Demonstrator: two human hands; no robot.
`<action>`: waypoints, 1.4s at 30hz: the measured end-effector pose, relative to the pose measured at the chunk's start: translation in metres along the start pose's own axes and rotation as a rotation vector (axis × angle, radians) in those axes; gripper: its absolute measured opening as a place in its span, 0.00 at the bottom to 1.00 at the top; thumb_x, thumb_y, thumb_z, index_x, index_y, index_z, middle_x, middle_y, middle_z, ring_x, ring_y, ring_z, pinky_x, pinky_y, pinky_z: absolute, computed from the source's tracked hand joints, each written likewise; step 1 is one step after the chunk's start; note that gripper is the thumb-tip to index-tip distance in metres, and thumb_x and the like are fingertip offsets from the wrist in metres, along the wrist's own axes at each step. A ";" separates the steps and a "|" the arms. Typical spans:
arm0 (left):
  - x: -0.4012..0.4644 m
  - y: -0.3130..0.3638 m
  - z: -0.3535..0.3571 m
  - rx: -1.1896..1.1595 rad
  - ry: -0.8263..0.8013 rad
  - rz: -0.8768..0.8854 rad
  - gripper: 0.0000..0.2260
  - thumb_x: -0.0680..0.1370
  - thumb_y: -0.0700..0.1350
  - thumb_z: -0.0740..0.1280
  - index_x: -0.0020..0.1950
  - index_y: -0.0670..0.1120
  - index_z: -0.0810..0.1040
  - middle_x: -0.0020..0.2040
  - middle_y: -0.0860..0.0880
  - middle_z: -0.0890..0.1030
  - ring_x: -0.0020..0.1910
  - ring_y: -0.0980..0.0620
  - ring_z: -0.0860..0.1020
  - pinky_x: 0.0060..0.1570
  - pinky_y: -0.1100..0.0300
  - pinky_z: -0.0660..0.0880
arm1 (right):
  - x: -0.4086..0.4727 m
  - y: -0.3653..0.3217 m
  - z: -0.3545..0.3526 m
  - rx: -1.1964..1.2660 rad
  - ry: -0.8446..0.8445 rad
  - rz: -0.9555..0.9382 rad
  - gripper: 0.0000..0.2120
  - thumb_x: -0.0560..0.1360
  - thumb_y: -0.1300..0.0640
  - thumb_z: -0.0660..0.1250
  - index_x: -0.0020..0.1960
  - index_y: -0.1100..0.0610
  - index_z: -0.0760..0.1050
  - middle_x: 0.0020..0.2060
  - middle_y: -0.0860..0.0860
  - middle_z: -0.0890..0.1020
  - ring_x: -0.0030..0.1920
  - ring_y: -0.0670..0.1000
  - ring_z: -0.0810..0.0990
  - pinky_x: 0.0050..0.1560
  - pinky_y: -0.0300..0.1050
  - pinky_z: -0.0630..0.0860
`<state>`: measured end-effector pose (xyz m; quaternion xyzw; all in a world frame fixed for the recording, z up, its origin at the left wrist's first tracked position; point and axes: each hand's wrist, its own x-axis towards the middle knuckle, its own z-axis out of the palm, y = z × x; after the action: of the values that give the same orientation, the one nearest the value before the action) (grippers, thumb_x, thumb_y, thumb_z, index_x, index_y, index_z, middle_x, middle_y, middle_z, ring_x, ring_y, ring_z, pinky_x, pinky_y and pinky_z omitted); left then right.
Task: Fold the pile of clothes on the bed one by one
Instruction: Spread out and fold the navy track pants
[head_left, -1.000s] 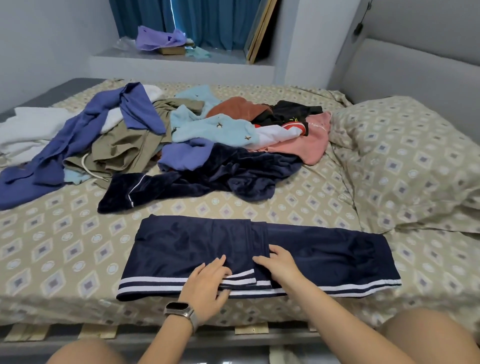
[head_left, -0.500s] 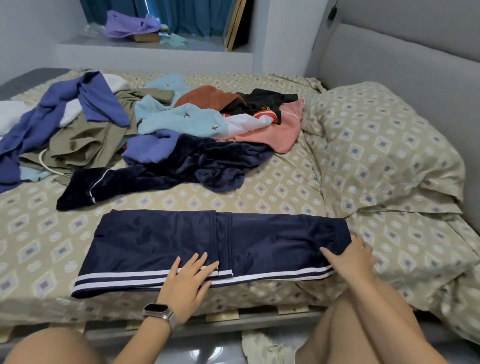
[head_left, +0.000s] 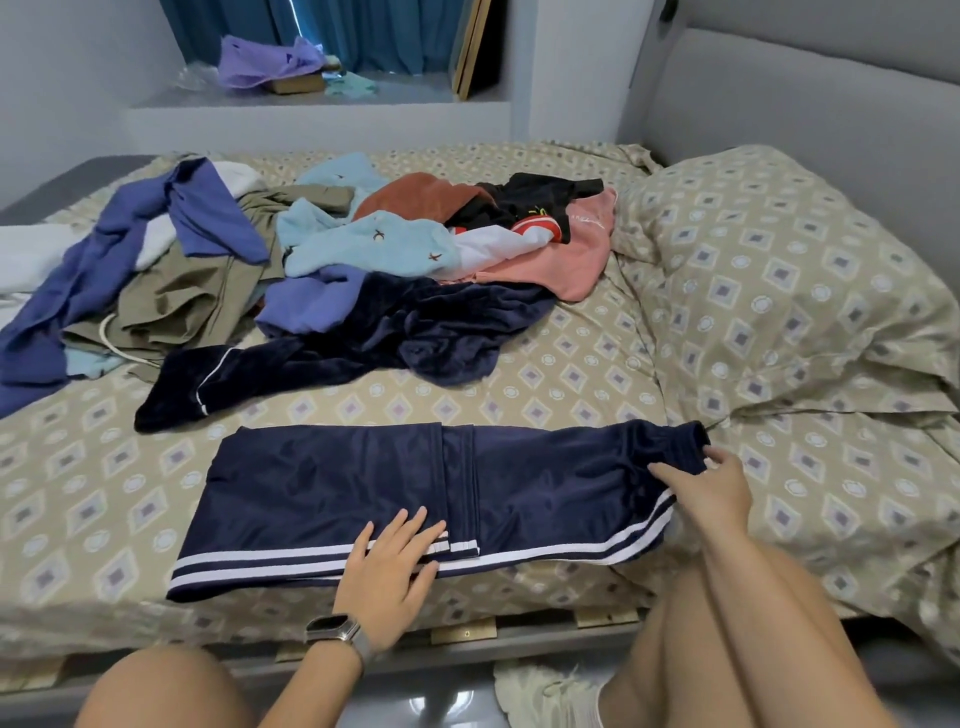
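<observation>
Navy track pants with white side stripes lie flat along the near edge of the bed, folded lengthwise, waistband to the right. My left hand presses flat on the striped edge near the middle, fingers straight. At the right end my right hand grips the waistband, which is lifted slightly off the sheet. Behind the pants sprawls the pile of unfolded clothes: a dark navy velvet piece, blue, olive, light blue, rust, black, white and pink garments.
The bed has a patterned beige sheet, and a matching pillow lies at the right by the grey headboard. A window ledge behind holds a purple cloth and a box. My knees and a shoe show below the bed's edge.
My right hand slid from the middle of the pants to the waistband end and took hold of it, lifting it a little. My left hand stayed pressed near the middle.
</observation>
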<state>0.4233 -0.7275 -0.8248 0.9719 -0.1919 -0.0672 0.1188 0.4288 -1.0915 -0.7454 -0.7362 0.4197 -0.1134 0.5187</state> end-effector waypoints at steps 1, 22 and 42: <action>0.000 0.001 -0.003 -0.022 -0.017 -0.004 0.22 0.77 0.59 0.52 0.70 0.61 0.70 0.71 0.57 0.71 0.71 0.53 0.69 0.69 0.55 0.51 | -0.006 -0.004 0.003 0.101 -0.040 0.015 0.36 0.64 0.53 0.79 0.68 0.59 0.69 0.60 0.54 0.78 0.57 0.57 0.79 0.57 0.50 0.75; -0.028 -0.048 -0.111 -1.967 0.408 -0.506 0.26 0.76 0.57 0.60 0.70 0.45 0.71 0.64 0.45 0.79 0.64 0.47 0.77 0.62 0.46 0.73 | -0.233 -0.118 0.225 0.497 -0.643 -0.521 0.30 0.71 0.64 0.72 0.67 0.46 0.66 0.48 0.47 0.79 0.44 0.43 0.80 0.45 0.35 0.76; -0.018 -0.154 -0.087 -1.305 0.475 -0.965 0.34 0.65 0.47 0.78 0.68 0.48 0.70 0.61 0.45 0.78 0.54 0.44 0.80 0.56 0.43 0.78 | -0.145 -0.104 0.253 -0.547 -0.767 -0.899 0.15 0.73 0.58 0.71 0.59 0.52 0.80 0.55 0.47 0.82 0.58 0.48 0.78 0.61 0.45 0.73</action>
<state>0.4771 -0.5646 -0.7788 0.6721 0.3515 -0.0020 0.6517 0.5431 -0.8044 -0.7280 -0.9338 -0.1305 0.0624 0.3273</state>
